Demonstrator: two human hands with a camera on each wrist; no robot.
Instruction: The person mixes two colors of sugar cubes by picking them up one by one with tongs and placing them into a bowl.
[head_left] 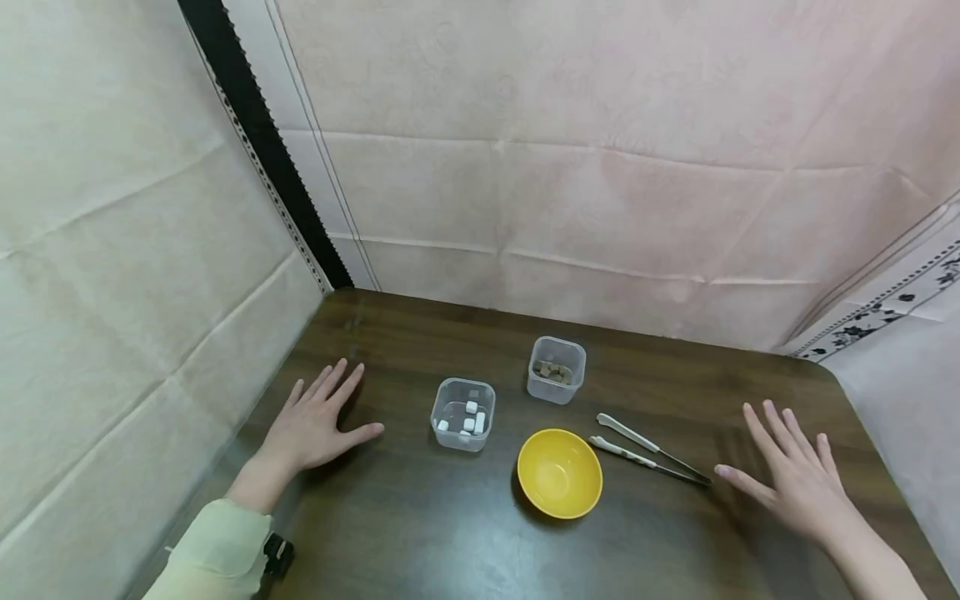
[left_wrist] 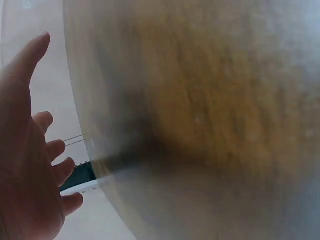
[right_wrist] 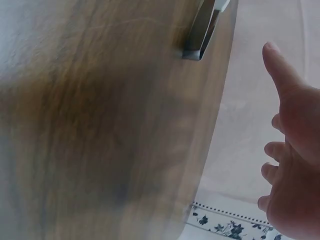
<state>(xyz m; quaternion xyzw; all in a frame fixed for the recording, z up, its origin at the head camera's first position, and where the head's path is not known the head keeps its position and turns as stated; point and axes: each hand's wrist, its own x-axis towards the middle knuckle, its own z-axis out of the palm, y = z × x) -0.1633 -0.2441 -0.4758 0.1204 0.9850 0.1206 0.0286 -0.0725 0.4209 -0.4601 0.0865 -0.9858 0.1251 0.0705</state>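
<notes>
Tongs (head_left: 648, 451) lie just left of the flat, empty right hand (head_left: 798, 483); left hand (head_left: 315, 423) rests spread, well apart. A careless reach could knock the yellow bowl (head_left: 559, 472).

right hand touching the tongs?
Apart. The head view shows bare table between the right hand and the tongs: the thumb tip stops just short of the metal ends, fingers spread and straight.
</notes>
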